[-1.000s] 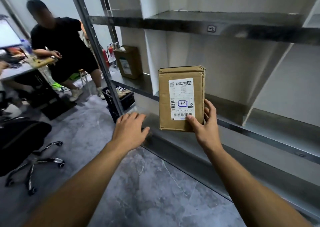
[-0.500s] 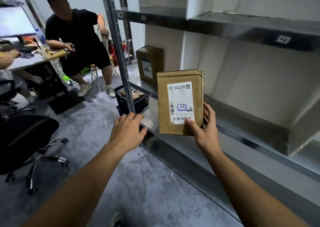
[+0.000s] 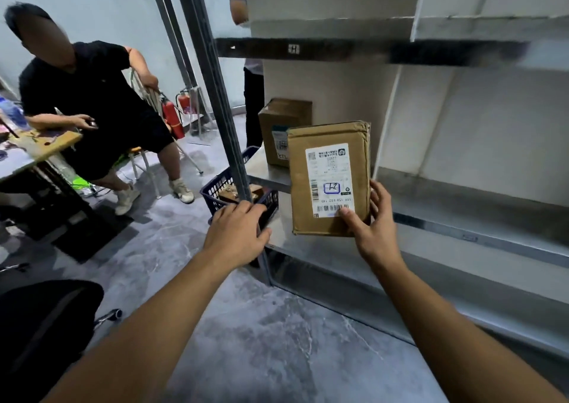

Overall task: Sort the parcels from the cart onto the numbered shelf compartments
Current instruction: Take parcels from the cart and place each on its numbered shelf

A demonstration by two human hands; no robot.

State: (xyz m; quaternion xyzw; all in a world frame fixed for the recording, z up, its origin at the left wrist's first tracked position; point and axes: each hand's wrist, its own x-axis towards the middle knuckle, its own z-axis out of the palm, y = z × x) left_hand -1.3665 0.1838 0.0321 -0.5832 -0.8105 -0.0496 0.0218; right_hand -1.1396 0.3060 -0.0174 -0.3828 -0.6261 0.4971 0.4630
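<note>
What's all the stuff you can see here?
held parcel: one, brown, before the shelves
second parcel: one, brown, on the shelf
shelf rack: one, grey, right
basket: one, dark blue, floor by rack
fire extinguishers: two, red, far wall
office chair: one, black, bottom left
seated person: one, black clothes, left
left hand: one, open, near the rack's post
right hand: one, grips the held parcel's bottom
</note>
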